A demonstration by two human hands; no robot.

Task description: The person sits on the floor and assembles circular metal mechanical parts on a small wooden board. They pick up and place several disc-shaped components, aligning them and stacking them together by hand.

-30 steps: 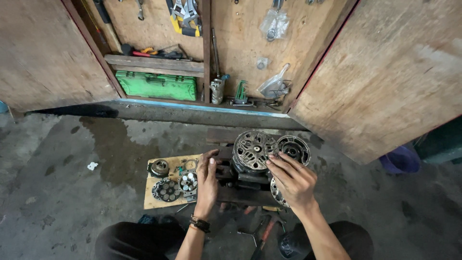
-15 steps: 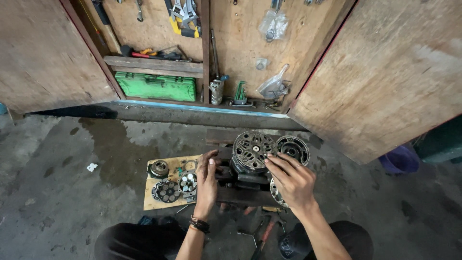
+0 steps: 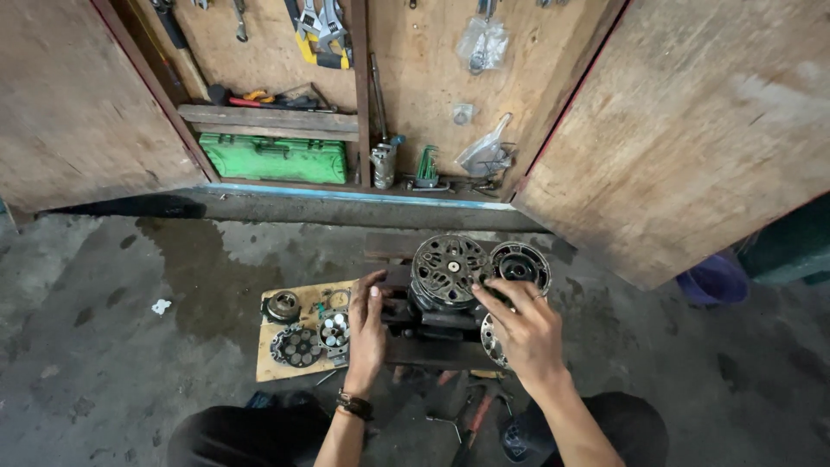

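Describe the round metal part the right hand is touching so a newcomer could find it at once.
Start at the open wooden cabinet and drop to the concrete floor before it, where a dark block sits between both hands. The round slotted disc tops it, at the right hand's fingertips. Unlike the hollow ring beside it, its face is closed, with a central hub.

Parts board (image 3: pixel 277 367) left of round housing (image 3: pixel 448 270)

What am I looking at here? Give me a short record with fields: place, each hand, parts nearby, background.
place: stained concrete floor in front of an open wooden tool cupboard
left hand: resting on the dark metal block
right hand: fingers reaching to the round slotted metal disc
parts nearby: small round metal parts on a cardboard sheet
background: green case on the cupboard shelf, tools hung above
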